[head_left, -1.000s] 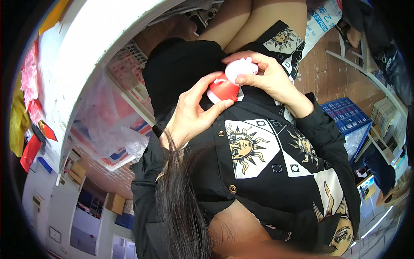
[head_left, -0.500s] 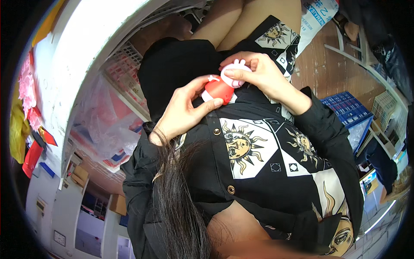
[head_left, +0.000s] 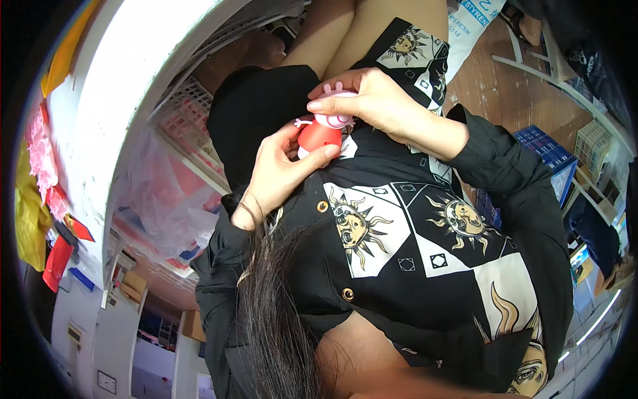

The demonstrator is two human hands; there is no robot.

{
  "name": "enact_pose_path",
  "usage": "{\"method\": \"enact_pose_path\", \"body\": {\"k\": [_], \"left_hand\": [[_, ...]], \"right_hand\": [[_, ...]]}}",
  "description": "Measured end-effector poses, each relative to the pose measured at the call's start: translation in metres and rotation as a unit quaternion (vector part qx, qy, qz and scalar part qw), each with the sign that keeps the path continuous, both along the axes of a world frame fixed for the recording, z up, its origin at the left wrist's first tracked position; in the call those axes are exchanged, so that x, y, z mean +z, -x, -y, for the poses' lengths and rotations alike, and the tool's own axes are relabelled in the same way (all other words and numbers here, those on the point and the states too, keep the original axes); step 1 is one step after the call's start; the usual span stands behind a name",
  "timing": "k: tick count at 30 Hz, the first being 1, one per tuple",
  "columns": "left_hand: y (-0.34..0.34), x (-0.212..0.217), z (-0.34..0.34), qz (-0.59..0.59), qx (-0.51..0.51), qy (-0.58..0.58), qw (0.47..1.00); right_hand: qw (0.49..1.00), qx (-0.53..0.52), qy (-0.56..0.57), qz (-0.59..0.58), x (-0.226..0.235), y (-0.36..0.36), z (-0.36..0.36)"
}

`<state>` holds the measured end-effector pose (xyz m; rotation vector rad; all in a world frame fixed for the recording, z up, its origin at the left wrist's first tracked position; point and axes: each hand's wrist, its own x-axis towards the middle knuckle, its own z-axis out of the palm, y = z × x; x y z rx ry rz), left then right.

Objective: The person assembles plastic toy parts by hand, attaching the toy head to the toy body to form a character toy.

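Note:
A small toy pig figure with a red body [head_left: 320, 139] and a pink head [head_left: 337, 120] is held over my lap. My left hand [head_left: 280, 159] grips the lower body, its thumb across the red front and the fingers behind. From above, my right hand [head_left: 382, 105] closes round the head, with the thumb over its face side and two pink ears poking up past the fingers. The head sits against the top of the body, and one thin pale arm sticks out to the left. The right fingertips behind the head are hidden.
On my left runs a white tabletop [head_left: 143, 63] with pink and red pieces [head_left: 43, 153] at its far side. Beneath it are clear plastic bags [head_left: 159, 199] and a white basket [head_left: 189, 106]. A white sack [head_left: 468, 36] and blue crates [head_left: 545, 153] stand to the right.
Both hands and the toy have shifted slightly left in the view. The toy's head, earlier leaning to the right, now sits more squarely over the red body. My right hand has turned with it.

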<state>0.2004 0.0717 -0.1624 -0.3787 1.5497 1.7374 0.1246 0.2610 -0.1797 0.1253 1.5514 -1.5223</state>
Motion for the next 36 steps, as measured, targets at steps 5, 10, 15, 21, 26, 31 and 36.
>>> {"method": "enact_pose_path", "body": {"k": [5, 10, 15, 21, 26, 31, 36], "left_hand": [[0.003, 0.004, -0.001, -0.011, 0.013, -0.011, 1.000], [-0.002, 0.003, 0.000, 0.000, 0.018, -0.024, 1.000], [-0.004, 0.003, 0.006, -0.040, 0.024, -0.019, 0.999], [-0.019, -0.006, 0.008, -0.046, 0.150, -0.089, 0.984], [-0.023, -0.010, 0.003, -0.119, 0.131, -0.051, 0.983], [-0.018, -0.006, -0.001, -0.114, 0.113, -0.033, 0.987], [-0.012, 0.001, 0.000, -0.083, 0.086, 0.009, 0.993]], "right_hand": [[0.997, 0.054, -0.046, -0.028, 0.006, 0.003, 0.004], [0.996, 0.065, -0.058, -0.018, 0.009, 0.004, 0.006], [0.994, 0.082, -0.048, -0.048, 0.018, 0.006, 0.010], [0.955, -0.179, 0.232, 0.039, 0.003, -0.029, 0.018], [0.942, -0.216, 0.249, 0.058, 0.004, -0.035, 0.026], [0.946, -0.220, 0.231, 0.058, 0.004, -0.037, 0.028], [0.947, -0.228, 0.222, 0.040, 0.001, -0.037, 0.027]]}}
